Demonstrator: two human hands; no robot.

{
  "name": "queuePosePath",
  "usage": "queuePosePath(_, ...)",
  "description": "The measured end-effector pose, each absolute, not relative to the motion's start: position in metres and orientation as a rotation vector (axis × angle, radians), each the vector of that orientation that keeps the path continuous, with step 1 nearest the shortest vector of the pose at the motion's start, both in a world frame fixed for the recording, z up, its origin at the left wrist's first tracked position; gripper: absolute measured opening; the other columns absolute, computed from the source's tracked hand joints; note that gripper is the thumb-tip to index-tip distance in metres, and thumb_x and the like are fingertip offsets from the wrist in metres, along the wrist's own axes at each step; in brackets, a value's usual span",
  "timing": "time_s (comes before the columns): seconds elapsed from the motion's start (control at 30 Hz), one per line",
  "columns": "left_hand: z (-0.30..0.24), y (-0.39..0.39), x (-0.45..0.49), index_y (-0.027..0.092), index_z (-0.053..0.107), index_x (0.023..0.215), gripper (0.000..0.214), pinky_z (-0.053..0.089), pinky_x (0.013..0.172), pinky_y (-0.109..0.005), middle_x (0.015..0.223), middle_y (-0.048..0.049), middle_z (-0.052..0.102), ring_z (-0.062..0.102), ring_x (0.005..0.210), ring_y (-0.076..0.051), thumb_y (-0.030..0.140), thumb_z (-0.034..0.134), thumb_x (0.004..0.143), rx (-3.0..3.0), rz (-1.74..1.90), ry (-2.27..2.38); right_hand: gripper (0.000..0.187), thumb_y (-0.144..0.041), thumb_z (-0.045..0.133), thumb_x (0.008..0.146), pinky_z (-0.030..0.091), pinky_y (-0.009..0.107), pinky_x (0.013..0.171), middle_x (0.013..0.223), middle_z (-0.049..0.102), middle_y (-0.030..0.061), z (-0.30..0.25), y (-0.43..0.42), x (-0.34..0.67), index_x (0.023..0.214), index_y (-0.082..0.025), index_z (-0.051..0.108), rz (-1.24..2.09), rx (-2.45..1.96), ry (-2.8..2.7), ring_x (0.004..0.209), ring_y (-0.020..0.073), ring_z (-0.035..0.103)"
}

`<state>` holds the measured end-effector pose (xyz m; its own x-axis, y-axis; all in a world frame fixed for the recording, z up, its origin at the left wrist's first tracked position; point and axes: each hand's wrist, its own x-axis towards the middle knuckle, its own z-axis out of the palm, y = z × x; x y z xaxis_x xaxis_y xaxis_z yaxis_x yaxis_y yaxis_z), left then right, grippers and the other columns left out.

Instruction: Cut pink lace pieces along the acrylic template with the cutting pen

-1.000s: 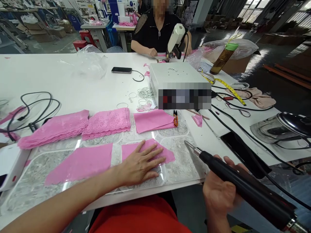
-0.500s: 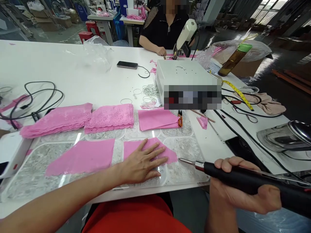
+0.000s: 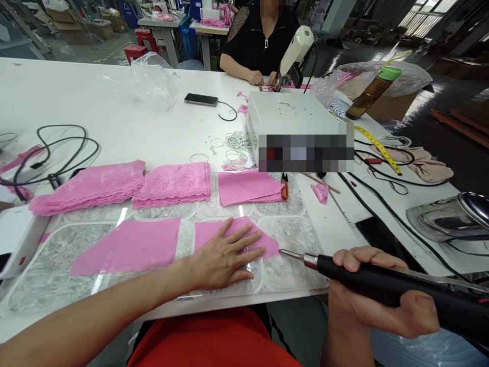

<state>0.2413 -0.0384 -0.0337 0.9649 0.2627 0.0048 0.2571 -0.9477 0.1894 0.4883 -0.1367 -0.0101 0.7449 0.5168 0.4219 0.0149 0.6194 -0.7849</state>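
Note:
My left hand lies flat with fingers spread on a pink fabric piece, pressing it to a clear patterned mat. In my closed right hand is a thick black handheld tool with a narrow metal tip. That tip is at the right corner of the pink piece; whether it touches the cloth I cannot tell. A second pink piece lies flat to the left, partly behind my left forearm.
Behind the mat pieces lie stacks of pink lace, folded pink fabric and orange-handled snips. A pale metal box, phone, black cables and a clear jug occupy the table. Across it sits a person.
The tool's tip has shifted slightly left, up to the fabric's corner. My left hand stays on the cloth. A second hand of the person opposite has come into view.

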Motion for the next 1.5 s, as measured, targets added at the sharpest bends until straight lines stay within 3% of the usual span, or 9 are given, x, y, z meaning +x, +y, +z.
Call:
queuePosePath(0.4, -0.032, -0.039, 0.241, 0.026, 0.035, 0.149, 0.055, -0.007, 0.119, -0.056, 0.158, -0.0080, 0.027, 0.020, 0.148, -0.029, 0.053, 0.040, 0.100, 2.917, 0.076, 0.390, 0.027, -0.042, 0.050, 0.068, 0.044, 0.030, 0.040, 0.059, 0.056, 0.0004, -0.011, -0.136, 0.487, 0.069, -0.018, 0.062, 0.340, -0.902, -0.700, 0.043, 0.0137, 0.049)
queuePosePath(0.67, -0.026, -0.037, 0.239, 0.023, 0.040, 0.147, 0.058, 0.005, 0.117, -0.062, 0.157, -0.0161, 0.028, 0.023, 0.146, -0.034, 0.054, 0.043, 0.099, 2.868, 0.150, 0.378, 0.029, -0.045, 0.048, 0.067, 0.040, 0.029, 0.039, 0.055, 0.053, -0.0001, -0.007, -0.134, 0.487, 0.067, -0.018, 0.060, 0.307, -0.957, -0.688, 0.041, 0.0135, 0.047)
queuePosePath(0.83, -0.007, -0.034, 0.211, 0.019, 0.044, 0.145, 0.050, 0.013, 0.119, -0.055, 0.158, -0.0127, 0.026, 0.021, 0.148, -0.031, 0.045, 0.039, 0.102, 2.796, 0.144, 0.479, 0.028, -0.046, 0.046, 0.062, 0.036, 0.034, 0.038, 0.054, 0.045, 0.0006, -0.004, -0.138, 0.486, 0.066, -0.023, 0.062, 0.318, -1.002, -0.637, 0.043, 0.0163, 0.041)
queuePosePath(1.03, -0.003, -0.045, 0.151, 0.019, 0.050, 0.140, 0.041, 0.019, 0.121, -0.049, 0.156, -0.0099, 0.031, 0.022, 0.148, -0.026, 0.028, 0.037, 0.102, 2.751, 0.139, 0.678, 0.033, -0.054, 0.051, 0.070, 0.035, 0.036, 0.047, 0.066, 0.046, 0.0015, -0.005, -0.143, 0.472, 0.075, -0.025, 0.066, 0.463, -0.997, -0.719, 0.051, 0.0161, 0.038)
queuePosePath(1.2, -0.012, -0.059, 0.123, 0.020, 0.049, 0.140, 0.048, 0.021, 0.121, -0.045, 0.155, -0.0061, 0.035, 0.021, 0.148, -0.021, 0.012, 0.039, 0.094, 2.720, 0.160, 0.744, 0.023, -0.046, 0.058, 0.067, 0.038, 0.037, 0.051, 0.071, 0.050, 0.0017, -0.005, -0.138, 0.445, 0.076, -0.025, 0.064, 0.669, -0.936, -0.752, 0.054, 0.0158, 0.038)
queuePosePath(1.33, -0.019, -0.064, 0.120, 0.021, 0.051, 0.139, 0.052, 0.019, 0.122, -0.045, 0.155, -0.0044, 0.035, 0.019, 0.149, -0.021, 0.006, 0.040, 0.090, 2.724, 0.144, 0.754, 0.035, -0.056, 0.056, 0.072, 0.042, 0.035, 0.053, 0.073, 0.051, 0.0008, -0.006, -0.130, 0.415, 0.080, -0.023, 0.063, 0.783, -0.859, -0.835, 0.055, 0.0145, 0.041)
queuePosePath(1.5, -0.026, -0.068, 0.121, 0.027, 0.050, 0.140, 0.059, 0.015, 0.122, -0.047, 0.155, -0.0006, 0.035, 0.020, 0.148, -0.019, 0.001, 0.041, 0.087, 2.713, 0.127, 0.772, 0.035, -0.051, 0.057, 0.069, 0.044, 0.033, 0.049, 0.072, 0.055, 0.0004, -0.004, -0.117, 0.390, 0.083, -0.019, 0.064, 0.859, -0.753, -0.952, 0.052, 0.0127, 0.046)
